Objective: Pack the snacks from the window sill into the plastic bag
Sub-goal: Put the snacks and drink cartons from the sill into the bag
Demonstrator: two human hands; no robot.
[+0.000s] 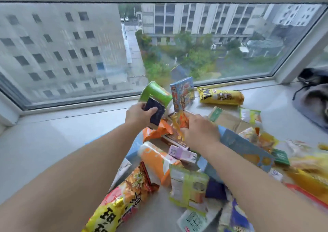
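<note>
— Nearest the camera lies a big yellow-and-red snack bag [117, 203] with bold black characters, at the bottom edge, under the left forearm.

— And the hands?

— Both arms reach forward over the heap on the window sill [53, 134]. The left hand [140, 115] grasps a small dark packet [156, 112], thumb across its face, held up in front of a tilted green cup [156, 95]. The right hand [200, 131] is palm down, fingers curled into an orange wrapper [181, 121] in the middle of the pile; it looks like a pinch, though the blur hides the fingertips.

— Where is the plastic bag?

— A bluish sheet [245, 146] runs beside the right wrist and under the packets; whether that is the bag I cannot tell.

— What crowds around them?

— Just behind the hands, one blue box [182, 93] stands upright by the glass. One yellow packet [220, 96] lies to its right. One flattened brown carton [229, 120] lies near the right hand. Between the forearms sit one orange-and-white pack [156, 162], one small lilac box [182, 154] and one pale green pouch [188, 185]. Further packets to the right are too blurred to count. A dark bundle [312, 96] rests at the sill's far right.
</note>
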